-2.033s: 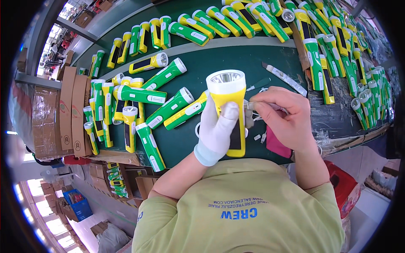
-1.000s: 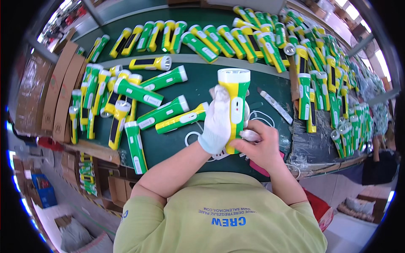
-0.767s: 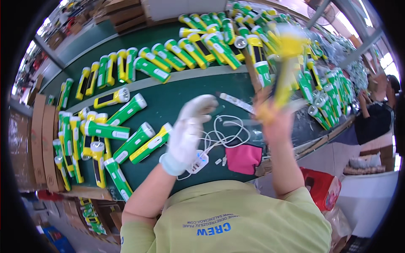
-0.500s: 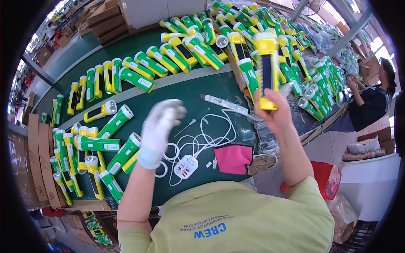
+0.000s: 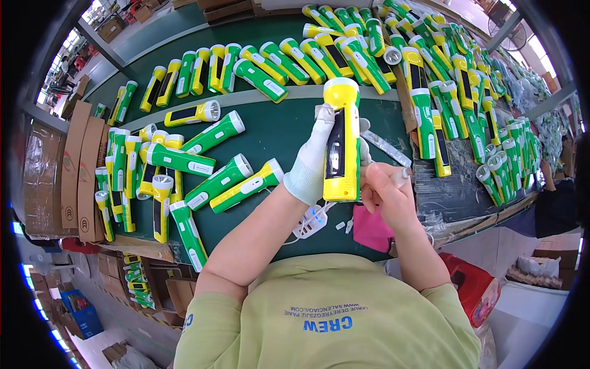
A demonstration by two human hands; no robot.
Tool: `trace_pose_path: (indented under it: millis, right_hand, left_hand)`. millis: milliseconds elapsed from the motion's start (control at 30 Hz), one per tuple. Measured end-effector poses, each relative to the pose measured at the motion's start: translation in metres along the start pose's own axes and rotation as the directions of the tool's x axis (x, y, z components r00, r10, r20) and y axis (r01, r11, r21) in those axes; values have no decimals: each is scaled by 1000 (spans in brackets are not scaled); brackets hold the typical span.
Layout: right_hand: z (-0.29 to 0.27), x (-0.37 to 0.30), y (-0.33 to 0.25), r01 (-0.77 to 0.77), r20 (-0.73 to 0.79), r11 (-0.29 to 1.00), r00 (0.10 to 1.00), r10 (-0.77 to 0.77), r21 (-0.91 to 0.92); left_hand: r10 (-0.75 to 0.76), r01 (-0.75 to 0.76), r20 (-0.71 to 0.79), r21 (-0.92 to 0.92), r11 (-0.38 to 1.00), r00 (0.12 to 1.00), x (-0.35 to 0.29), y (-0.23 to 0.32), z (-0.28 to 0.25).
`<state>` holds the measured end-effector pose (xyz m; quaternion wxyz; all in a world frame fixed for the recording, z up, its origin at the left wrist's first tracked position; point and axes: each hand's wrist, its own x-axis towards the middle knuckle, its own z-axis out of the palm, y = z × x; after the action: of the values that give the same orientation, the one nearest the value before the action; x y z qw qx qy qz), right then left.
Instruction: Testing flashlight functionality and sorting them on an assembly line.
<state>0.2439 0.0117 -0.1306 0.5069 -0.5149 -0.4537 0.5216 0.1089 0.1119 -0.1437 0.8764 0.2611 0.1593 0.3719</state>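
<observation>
Here, left hand (image 5: 314,161) fingers clamp yellow flashlight (image 5: 342,142); right hand (image 5: 385,192) fingers (grip unclear) pinch sth.

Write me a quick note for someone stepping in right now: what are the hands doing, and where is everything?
Left hand, gloved, grips an upright yellow flashlight, lens end away from the body.
Right hand, bare, sits at the flashlight's lower end, pinching a small tool.
Below lie a white plug with cable and a pink cloth on the green table.
Done or left: green and yellow flashlights lie all around; which are finished cannot be told.

white charger (image 5: 309,221) half hidden under forearm, pink cloth (image 5: 370,229) partly covered
</observation>
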Motion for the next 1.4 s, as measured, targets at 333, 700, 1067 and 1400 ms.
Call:
trace_pose_path:
  millis: [333,700,1067,1400]
  right_hand:
    - [10,4,-6,-89,14,990,996,88,111]
    - [15,0,3,178,-9,969,983,-182,-169]
    - [14,0,-11,-16,26,999,1000,17,-36]
    - [19,11,15,232,-11,941,970,-242,-246]
  left_hand:
    - [106,-90,-23,364,927,994,-3,6,-2]
    - [267,-240,-31,350,906,963,-14,-6,14]
    - [200,-170,-50,350,921,979,-23,-2,25]
    - [269,-243,-57,279,929,961,-12,-8,12]
